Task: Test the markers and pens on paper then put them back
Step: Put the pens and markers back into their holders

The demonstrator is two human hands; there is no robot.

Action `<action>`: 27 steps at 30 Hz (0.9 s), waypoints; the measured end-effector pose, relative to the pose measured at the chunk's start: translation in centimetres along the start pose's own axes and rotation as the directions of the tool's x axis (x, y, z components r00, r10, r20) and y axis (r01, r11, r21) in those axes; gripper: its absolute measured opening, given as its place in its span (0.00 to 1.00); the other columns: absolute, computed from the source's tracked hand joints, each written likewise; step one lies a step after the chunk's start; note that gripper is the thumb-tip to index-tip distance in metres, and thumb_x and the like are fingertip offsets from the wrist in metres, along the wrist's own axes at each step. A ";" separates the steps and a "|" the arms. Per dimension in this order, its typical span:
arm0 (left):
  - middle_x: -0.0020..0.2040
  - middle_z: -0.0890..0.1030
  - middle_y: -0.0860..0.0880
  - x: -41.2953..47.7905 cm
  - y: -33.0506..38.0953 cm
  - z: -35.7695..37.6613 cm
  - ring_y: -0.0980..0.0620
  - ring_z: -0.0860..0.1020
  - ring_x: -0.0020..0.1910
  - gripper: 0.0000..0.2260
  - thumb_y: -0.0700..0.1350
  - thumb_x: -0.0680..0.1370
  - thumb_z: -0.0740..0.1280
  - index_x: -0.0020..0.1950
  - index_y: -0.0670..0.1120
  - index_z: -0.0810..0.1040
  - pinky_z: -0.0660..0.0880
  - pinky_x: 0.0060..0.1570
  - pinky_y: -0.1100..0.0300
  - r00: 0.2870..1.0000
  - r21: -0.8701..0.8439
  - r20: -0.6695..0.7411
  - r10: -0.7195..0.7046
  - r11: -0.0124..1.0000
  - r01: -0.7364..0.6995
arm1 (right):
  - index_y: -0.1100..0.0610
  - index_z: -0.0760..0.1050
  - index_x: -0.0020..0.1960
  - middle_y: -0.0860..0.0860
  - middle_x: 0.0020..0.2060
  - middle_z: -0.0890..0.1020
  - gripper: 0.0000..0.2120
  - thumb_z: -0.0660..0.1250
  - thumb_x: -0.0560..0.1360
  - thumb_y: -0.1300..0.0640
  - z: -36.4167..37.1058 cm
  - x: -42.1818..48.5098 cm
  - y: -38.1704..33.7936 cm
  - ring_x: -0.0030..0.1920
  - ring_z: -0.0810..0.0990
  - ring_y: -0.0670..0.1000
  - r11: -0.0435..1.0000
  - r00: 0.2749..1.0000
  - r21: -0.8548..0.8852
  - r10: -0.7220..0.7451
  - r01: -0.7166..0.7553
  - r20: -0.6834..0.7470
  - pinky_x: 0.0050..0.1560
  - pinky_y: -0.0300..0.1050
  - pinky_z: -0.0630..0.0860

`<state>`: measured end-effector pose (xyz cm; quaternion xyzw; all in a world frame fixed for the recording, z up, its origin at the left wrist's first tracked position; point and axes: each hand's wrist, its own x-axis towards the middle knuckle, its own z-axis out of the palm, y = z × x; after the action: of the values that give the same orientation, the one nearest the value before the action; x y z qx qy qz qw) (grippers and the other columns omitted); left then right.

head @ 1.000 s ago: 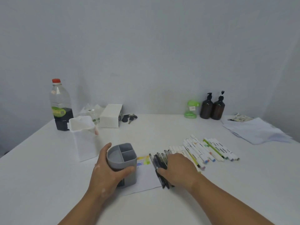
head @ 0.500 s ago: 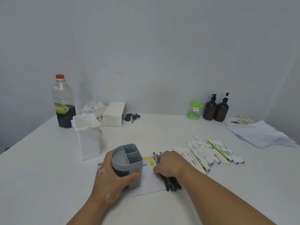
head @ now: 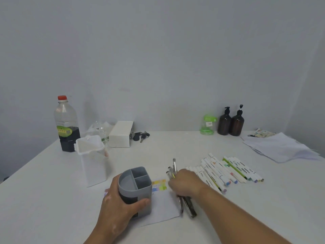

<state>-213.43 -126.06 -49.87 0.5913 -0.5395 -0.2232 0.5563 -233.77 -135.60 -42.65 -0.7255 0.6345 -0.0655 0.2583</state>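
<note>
Pens now a bundle in right hand

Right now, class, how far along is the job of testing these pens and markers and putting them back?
Done: colour swatches on the paper suggest testing happened. In hand: the right hand grips a bundle of dark pens; the left hand holds the grey holder, its compartments apparently empty. Left: those pens and the row of white markers are not yet put back.
</note>
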 end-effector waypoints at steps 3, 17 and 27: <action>0.54 0.81 0.65 -0.1 0.3 0.5 0.53 0.76 0.58 0.40 0.61 0.53 0.80 0.62 0.67 0.69 0.78 0.54 0.56 1.000 0.012 0.004 -0.005 1.000 0.005 | 0.61 0.76 0.41 0.55 0.33 0.84 0.04 0.64 0.73 0.64 -3.3 -0.9 0.4 0.29 0.78 0.50 0.841 0.997 0.540 -0.001 -0.040 0.076 0.31 0.38 0.73; 0.52 0.72 0.68 -0.3 2.1 4.8 0.68 0.72 0.52 0.43 0.56 0.56 0.85 0.64 0.59 0.64 0.67 0.42 0.84 0.999 0.032 0.025 -0.046 0.998 0.045 | 0.56 0.81 0.45 0.49 0.39 0.86 0.12 0.64 0.79 0.70 -1.7 -0.9 -6.4 0.39 0.84 0.49 0.207 0.870 0.853 -0.241 0.479 -0.430 0.49 0.47 0.82; 0.54 0.72 0.77 -0.4 1.6 4.7 0.77 0.68 0.55 0.41 0.60 0.53 0.82 0.60 0.70 0.65 0.67 0.42 0.84 0.999 0.001 0.010 0.052 0.999 -0.052 | 0.56 0.79 0.53 0.50 0.40 0.88 0.13 0.62 0.77 0.71 -0.7 -1.4 -5.4 0.45 0.88 0.51 0.448 0.923 0.817 -0.292 0.364 -0.250 0.53 0.49 0.84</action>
<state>-218.20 -127.32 -49.89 0.5764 -0.5576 -0.2111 0.5588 -229.52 -134.15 -39.23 -0.6105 0.3767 -0.4420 0.5385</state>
